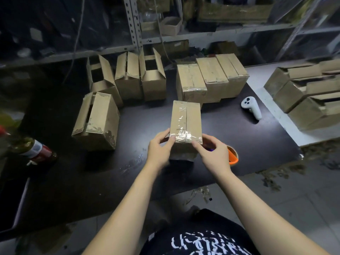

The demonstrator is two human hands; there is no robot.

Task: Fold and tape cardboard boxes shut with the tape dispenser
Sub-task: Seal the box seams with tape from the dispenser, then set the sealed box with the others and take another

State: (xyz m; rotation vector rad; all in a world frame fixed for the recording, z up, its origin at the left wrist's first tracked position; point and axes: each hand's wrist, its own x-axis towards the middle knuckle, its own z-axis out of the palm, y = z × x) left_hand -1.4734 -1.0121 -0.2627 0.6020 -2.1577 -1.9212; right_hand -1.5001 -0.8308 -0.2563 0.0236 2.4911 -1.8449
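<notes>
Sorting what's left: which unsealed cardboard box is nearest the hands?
The brown cardboard box alone at front left; three more open boxes stand behind it.

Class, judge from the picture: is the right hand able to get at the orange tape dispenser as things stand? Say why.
Probably yes. The tape dispenser lies on the table just past the right hand, nothing between them; the hand must first release the taped box it holds.
</notes>
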